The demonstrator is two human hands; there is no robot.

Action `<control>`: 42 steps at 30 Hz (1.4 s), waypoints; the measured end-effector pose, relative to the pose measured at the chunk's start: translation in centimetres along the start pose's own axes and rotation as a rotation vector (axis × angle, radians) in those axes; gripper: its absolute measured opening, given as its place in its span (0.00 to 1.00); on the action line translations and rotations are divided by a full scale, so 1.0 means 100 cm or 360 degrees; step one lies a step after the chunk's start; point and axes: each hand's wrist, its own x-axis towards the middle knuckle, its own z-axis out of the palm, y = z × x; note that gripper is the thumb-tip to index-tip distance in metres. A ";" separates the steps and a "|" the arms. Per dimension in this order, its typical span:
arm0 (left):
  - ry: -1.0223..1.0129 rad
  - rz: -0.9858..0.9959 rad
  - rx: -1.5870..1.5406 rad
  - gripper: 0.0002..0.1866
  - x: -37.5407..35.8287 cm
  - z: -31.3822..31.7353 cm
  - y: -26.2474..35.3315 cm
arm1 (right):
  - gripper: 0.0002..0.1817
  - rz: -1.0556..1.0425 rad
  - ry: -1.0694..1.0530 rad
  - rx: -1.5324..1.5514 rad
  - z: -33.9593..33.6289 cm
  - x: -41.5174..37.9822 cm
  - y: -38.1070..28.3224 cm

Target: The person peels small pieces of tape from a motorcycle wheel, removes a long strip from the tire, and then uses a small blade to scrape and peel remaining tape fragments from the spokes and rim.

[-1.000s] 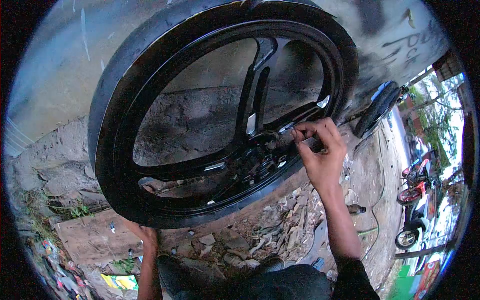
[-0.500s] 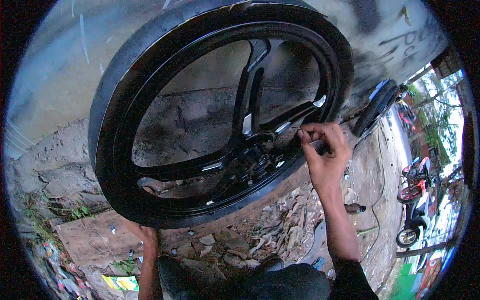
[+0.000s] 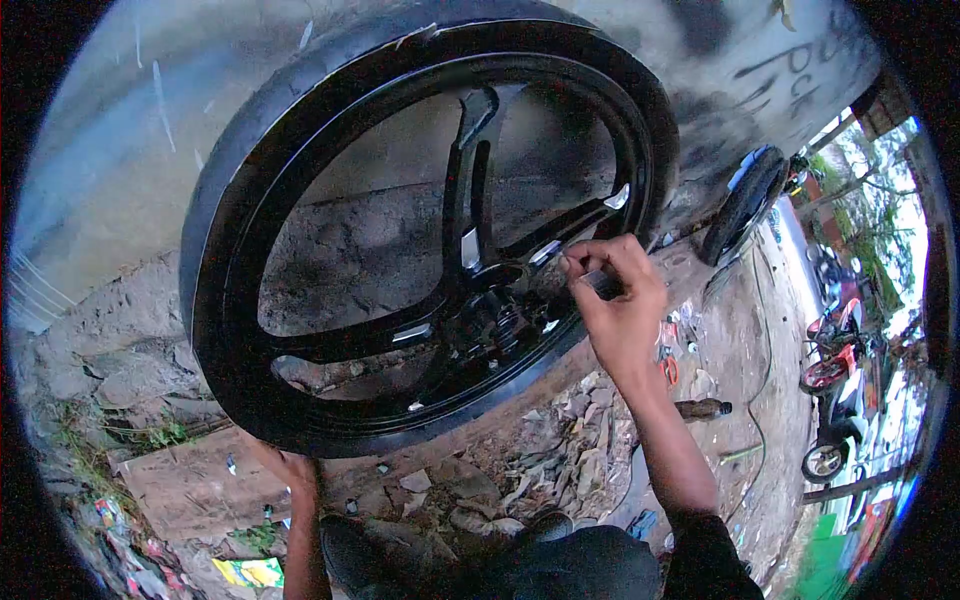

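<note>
A black motorcycle wheel (image 3: 415,310) with a tyre and three-pronged spokes stands tilted in front of me. Small silvery patches show on its spokes. My left hand (image 3: 285,468) is at the tyre's lower left edge and holds the wheel from below; its fingers are hidden behind the tyre. My right hand (image 3: 620,295) is in front of the lower right side of the wheel, close to a spoke. Thumb and forefinger are pinched together there, and whatever is between them is too small to make out.
Behind the wheel rises a stained wall (image 3: 130,180). Another tyre (image 3: 745,205) leans at the right. A dark bottle (image 3: 703,409) and red-handled scissors (image 3: 669,368) lie on the ground, with rubble (image 3: 570,450) below the wheel. Parked motorcycles (image 3: 830,360) stand farther right.
The wheel's upper part and my right hand have shifted slightly left in view. The pinch stays closed near the spoke, and my left hand remains at the tyre's lower edge.
</note>
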 end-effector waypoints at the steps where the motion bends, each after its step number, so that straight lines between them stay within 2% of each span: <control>1: 0.0008 0.0033 -0.0028 0.37 0.000 0.000 0.006 | 0.14 -0.0005 0.0002 0.0000 0.000 0.000 0.001; 5: 0.0010 -0.0040 -0.0115 0.38 0.004 0.002 0.015 | 0.14 0.0044 0.0047 -0.0016 0.000 0.002 -0.001; 7: 0.0048 -0.0041 0.0044 0.39 -0.007 0.007 -0.038 | 0.12 0.0067 0.0123 -0.0024 -0.001 0.002 -0.001; 9: 0.0063 -0.0018 0.0065 0.39 -0.005 0.007 -0.029 | 0.11 0.0052 0.0228 -0.0024 -0.003 0.001 0.005; 14: 0.0129 -0.0003 -0.0078 0.36 0.010 0.008 0.037 | 0.06 0.0415 0.0378 0.0017 -0.022 -0.021 -0.002; 16: 0.0073 0.0164 0.0112 0.36 0.006 0.008 0.019 | 0.06 0.0568 0.0456 0.0066 -0.027 -0.045 0.010; 18: 0.0050 0.0208 0.0179 0.36 0.010 0.001 0.026 | 0.06 0.0823 0.0526 0.0198 -0.026 -0.082 0.035; 20: 0.0065 0.0128 0.0111 0.36 0.018 0.003 0.070 | 0.06 0.1080 0.0579 0.0309 -0.024 -0.117 0.053; 23: -0.0031 0.0189 0.0203 0.36 0.014 0.008 0.033 | 0.10 0.1273 0.0511 0.0162 -0.016 -0.158 0.068; 26: -0.0037 0.0174 0.0099 0.33 0.015 -0.004 0.064 | 0.15 0.1387 0.0378 0.0109 0.008 -0.215 0.133; 27: -0.0042 0.0047 -0.0027 0.32 0.014 -0.010 0.098 | 0.18 0.1396 0.0331 -0.0032 0.015 -0.227 0.148; 30: -0.0209 -0.0232 -0.0187 0.25 -0.005 -0.050 0.141 | 0.21 0.1345 0.0171 -0.0386 0.030 -0.233 0.168; 31: -0.0293 -0.0313 -0.0211 0.23 -0.017 -0.062 0.146 | 0.24 0.1376 0.0164 -0.0175 0.029 -0.230 0.166; 33: -0.0030 -0.0539 -0.0436 0.17 -0.037 -0.072 0.155 | 0.25 0.1517 0.0197 0.0085 0.042 -0.239 0.190; 34: 0.0091 -0.0658 -0.0545 0.15 -0.049 -0.076 0.155 | 0.25 0.1502 0.0125 -0.0082 0.040 -0.235 0.189; 35: -0.0025 -0.0648 -0.0514 0.13 -0.056 -0.093 0.134 | 0.25 0.1481 0.0051 -0.0247 0.041 -0.229 0.186; 37: -0.0118 -0.0770 -0.0480 0.16 -0.067 -0.116 0.122 | 0.23 0.1468 0.0199 0.0020 0.051 -0.227 0.184; 38: -0.0202 -0.0724 -0.0465 0.17 -0.073 -0.127 0.118 | 0.21 0.1449 0.0268 0.0166 0.054 -0.227 0.188; 40: -0.0262 -0.0756 -0.0416 0.21 -0.086 -0.141 0.096 | 0.22 0.1444 0.0314 0.0287 0.066 -0.236 0.207; 42: -0.0275 -0.0921 -0.0406 0.23 -0.093 -0.145 0.108 | 0.22 0.1410 0.0329 0.0314 0.079 -0.241 0.212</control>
